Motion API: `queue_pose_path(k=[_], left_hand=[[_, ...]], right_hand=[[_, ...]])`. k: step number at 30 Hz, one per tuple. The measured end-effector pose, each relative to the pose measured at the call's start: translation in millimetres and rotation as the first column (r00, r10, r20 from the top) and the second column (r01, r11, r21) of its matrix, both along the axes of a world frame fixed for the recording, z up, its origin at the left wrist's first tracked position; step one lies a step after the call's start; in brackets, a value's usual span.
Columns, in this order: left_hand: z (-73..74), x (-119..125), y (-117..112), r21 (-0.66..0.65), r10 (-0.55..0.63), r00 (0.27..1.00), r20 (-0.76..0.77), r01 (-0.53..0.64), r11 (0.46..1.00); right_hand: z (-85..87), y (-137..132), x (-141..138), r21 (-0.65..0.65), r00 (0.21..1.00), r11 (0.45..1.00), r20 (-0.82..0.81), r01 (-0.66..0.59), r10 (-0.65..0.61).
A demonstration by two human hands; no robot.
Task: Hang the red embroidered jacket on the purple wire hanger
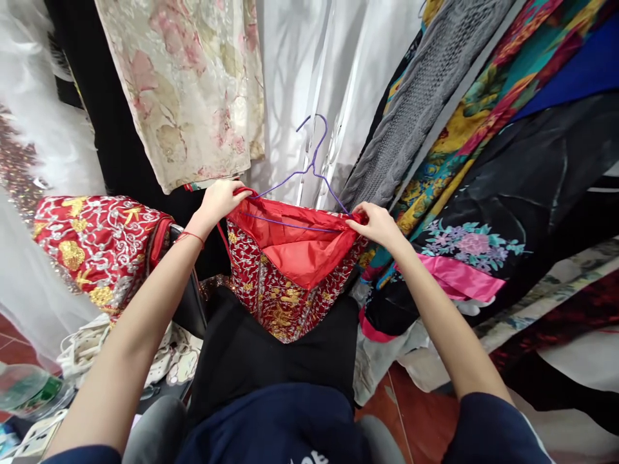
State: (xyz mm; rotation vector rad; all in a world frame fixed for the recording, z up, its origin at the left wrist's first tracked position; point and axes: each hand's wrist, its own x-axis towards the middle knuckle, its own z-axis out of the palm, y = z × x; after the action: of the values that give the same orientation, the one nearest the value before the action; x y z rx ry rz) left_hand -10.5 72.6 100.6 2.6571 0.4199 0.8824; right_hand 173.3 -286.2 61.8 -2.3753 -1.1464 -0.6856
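A red bodice point(285, 303) with gold and silver embroidery hangs between my hands, its plain red lining showing at the open top. A purple wire hanger point(313, 158) sits inside that opening, its hook pointing up and its lower bar crossing the lining. My left hand point(225, 198) pinches the bodice's upper left corner, close to the hanger's shoulder. At the upper right corner, my right hand point(372, 222) is closed on the fabric beside the hanger's other end. The bodice's lower point rests over my dark lap.
A matching red embroidered garment point(101, 248) lies to the left. Floral cloth point(193, 90) and a white curtain point(285, 71) hang ahead. On the right hang a grey knit point(411, 109) and a black garment with embroidered flowers point(469, 238). White shoes point(84, 345) are at lower left.
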Motion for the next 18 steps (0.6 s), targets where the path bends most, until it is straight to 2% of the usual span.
queue_pose_path(k=[2, 4, 7, 9, 11, 13, 15, 18], left_hand=[[0.7, -1.4, 1.3, 0.128, 0.032, 0.999, -0.02, -0.029, 0.991], [-0.8, -0.7, 2.8, 0.131, 0.099, 0.995, 0.025, -0.101, 0.986], [-5.2, 3.0, 2.8, 0.059, 0.192, 0.976, 0.102, -0.198, 0.978], [-6.8, 5.8, 1.1, -0.006, 0.242, 0.961, 0.133, -0.244, 0.97], [-6.3, 7.9, -1.5, -0.093, 0.283, 0.949, 0.139, -0.272, 0.958], [-4.5, 8.8, -4.0, -0.193, 0.308, 0.942, 0.135, -0.28, 0.94], [-2.9, 8.3, -5.9, -0.274, 0.315, 0.939, 0.138, -0.269, 0.923], [-4.1, 6.5, -6.6, -0.311, 0.277, 0.944, 0.181, -0.213, 0.926]], right_hand=[[1.7, -6.7, 7.1, -0.022, 0.996, 0.997, -0.045, -0.073, 0.072], [3.6, -12.3, 10.7, -0.008, 0.993, 0.994, -0.044, -0.112, 0.111], [4.7, -15.1, 14.0, 0.06, 0.998, 0.997, -0.017, -0.057, 0.058], [3.4, -13.5, 16.8, 0.198, 0.999, 0.98, -0.031, 0.016, -0.01], [0.8, -9.7, 19.2, 0.383, 0.994, 0.919, -0.084, 0.093, -0.066], [-2.4, -4.3, 19.3, 0.507, 0.985, 0.845, -0.114, 0.167, -0.126], [-5.6, 1.2, 16.5, 0.538, 0.977, 0.816, -0.098, 0.213, -0.191], [-10.0, 5.0, 9.1, 0.506, 0.983, 0.846, -0.025, 0.168, -0.18]])
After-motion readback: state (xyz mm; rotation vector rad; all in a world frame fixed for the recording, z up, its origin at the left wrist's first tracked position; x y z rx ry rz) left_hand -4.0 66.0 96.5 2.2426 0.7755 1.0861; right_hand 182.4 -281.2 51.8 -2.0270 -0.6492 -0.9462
